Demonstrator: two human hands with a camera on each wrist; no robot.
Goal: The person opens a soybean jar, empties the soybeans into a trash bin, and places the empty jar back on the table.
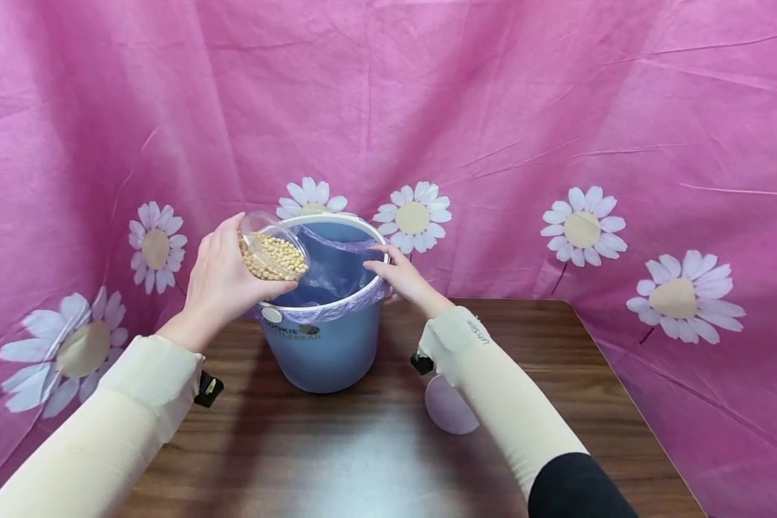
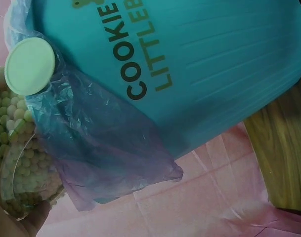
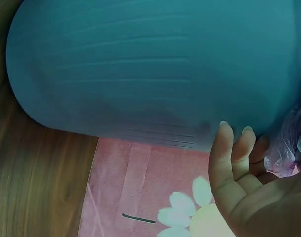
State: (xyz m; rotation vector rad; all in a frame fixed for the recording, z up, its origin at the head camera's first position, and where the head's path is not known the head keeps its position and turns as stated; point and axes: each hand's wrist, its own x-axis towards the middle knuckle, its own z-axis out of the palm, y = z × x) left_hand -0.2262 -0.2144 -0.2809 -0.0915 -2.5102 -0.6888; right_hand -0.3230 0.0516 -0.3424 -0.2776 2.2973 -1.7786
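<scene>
A blue trash can [image 1: 326, 356] with a white rim stands on the table, lined with a thin purple plastic bag [image 2: 106, 153] folded out over the rim. My left hand [image 1: 219, 277] grips a clear plastic jar [image 1: 255, 223] of round, pale yellow beans [image 1: 278, 257], tilted over the can's near left rim. The beans still lie inside the jar. At the right side of the rim, my right hand [image 1: 403, 277] holds the can's edge and the bag; thumb and forefinger reach over the inside, while the other fingers [image 3: 222, 153] curl along the outside.
On the wooden table [image 1: 524, 345], a pale pink round piece [image 1: 452, 404] lies partly behind my right forearm. A pink cloth [image 1: 492, 108] with white daisies hangs behind the table and down both sides.
</scene>
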